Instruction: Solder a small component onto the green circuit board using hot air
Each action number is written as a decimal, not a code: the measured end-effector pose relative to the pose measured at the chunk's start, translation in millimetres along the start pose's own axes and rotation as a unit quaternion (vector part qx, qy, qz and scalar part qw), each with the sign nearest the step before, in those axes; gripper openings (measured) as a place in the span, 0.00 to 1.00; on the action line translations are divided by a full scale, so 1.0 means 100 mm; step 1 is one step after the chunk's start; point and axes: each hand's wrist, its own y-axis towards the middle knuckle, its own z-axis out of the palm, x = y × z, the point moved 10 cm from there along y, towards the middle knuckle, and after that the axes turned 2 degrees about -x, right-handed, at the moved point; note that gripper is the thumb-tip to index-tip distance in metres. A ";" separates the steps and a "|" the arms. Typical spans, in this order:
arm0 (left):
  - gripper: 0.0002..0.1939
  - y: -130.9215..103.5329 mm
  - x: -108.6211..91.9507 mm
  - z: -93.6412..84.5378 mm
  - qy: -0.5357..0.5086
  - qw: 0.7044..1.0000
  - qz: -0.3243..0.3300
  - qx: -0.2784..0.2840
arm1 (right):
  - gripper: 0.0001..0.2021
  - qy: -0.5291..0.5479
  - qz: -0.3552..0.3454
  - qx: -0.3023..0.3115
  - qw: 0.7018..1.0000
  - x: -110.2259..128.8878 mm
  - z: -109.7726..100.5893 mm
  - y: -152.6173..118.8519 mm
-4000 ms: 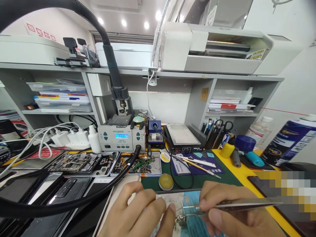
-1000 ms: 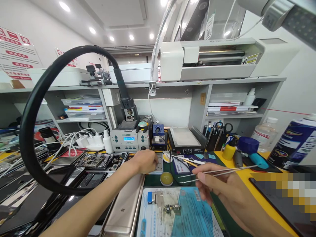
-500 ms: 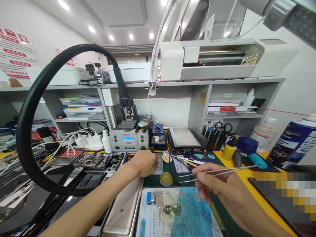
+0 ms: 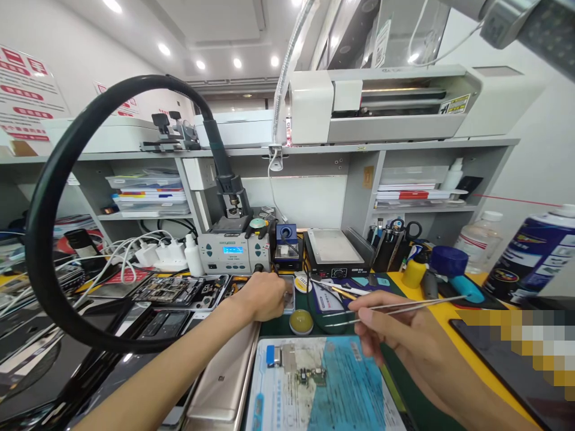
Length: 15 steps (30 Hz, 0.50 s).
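My left hand (image 4: 265, 296) reaches forward with its fingers curled, beside a shallow clear tray (image 4: 290, 294) and in front of the grey rework station (image 4: 231, 251). Its fingertips are turned away, so what they grip, if anything, is hidden. In my right hand (image 4: 395, 329) are metal tweezers (image 4: 422, 303), their tips pointing left and apart, with nothing visible between them. A small circuit board (image 4: 311, 376) lies below on a blue-and-white work pad (image 4: 350, 395). Near the tweezer tips stands a round tin of yellowish paste (image 4: 300, 321).
A gold phone back (image 4: 224, 377) lies under my left forearm. A thick black hose (image 4: 40, 233) arches over phone parts at left. Behind are a heating plate (image 4: 336, 248) and a soldering iron stand (image 4: 287, 245). A spray can (image 4: 530, 257) and dark screen (image 4: 503, 353) sit at right.
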 end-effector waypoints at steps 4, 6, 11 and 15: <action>0.15 0.00 0.01 -0.01 -0.015 1.000 -0.002 -0.006 | 0.11 0.001 -0.006 0.004 1.000 0.00 -0.02 0.00; 0.15 -0.01 0.03 -0.03 -0.024 1.000 -0.009 -0.016 | 0.11 0.000 -0.008 0.009 1.000 0.00 -0.02 0.01; 0.10 -0.28 0.09 -0.21 -0.064 0.993 -0.043 -0.086 | 0.10 -0.010 -0.011 0.030 0.999 0.05 -0.04 0.03; 0.12 -0.75 0.05 -0.35 -0.137 0.977 -0.057 -0.155 | 0.13 -0.081 0.030 0.089 0.992 0.04 -0.04 0.03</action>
